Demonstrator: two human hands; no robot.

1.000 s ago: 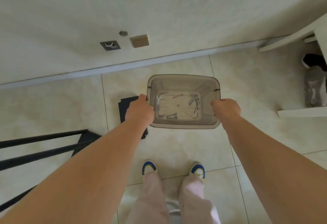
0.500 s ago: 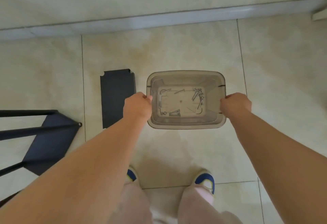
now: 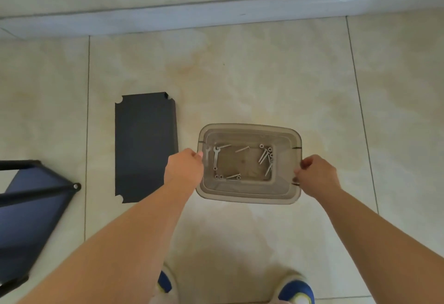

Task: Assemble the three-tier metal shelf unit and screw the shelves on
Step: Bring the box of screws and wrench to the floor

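A clear brownish plastic box (image 3: pixel 247 194) is low over the tiled floor. My left hand (image 3: pixel 185 165) grips its left rim and my right hand (image 3: pixel 316 175) grips its right rim. Inside lie several screws (image 3: pixel 265 158), nuts and a small flat wrench (image 3: pixel 216 157). A loose black metal shelf panel (image 3: pixel 145 146) lies flat on the floor just left of the box. At the far left lies the partly built black shelf frame (image 3: pixel 31 198), on its side, with a tube end pointing right.
The wall and its pale skirting board (image 3: pixel 216 12) run across the top. My two feet in blue-and-white shoes (image 3: pixel 296 290) stand at the bottom edge. Bare tile (image 3: pixel 264 75) stretches between the box and the wall.
The box has gone down toward the floor with both hands still on its rims. The view has tilted further down, so the wall sockets have left the frame.
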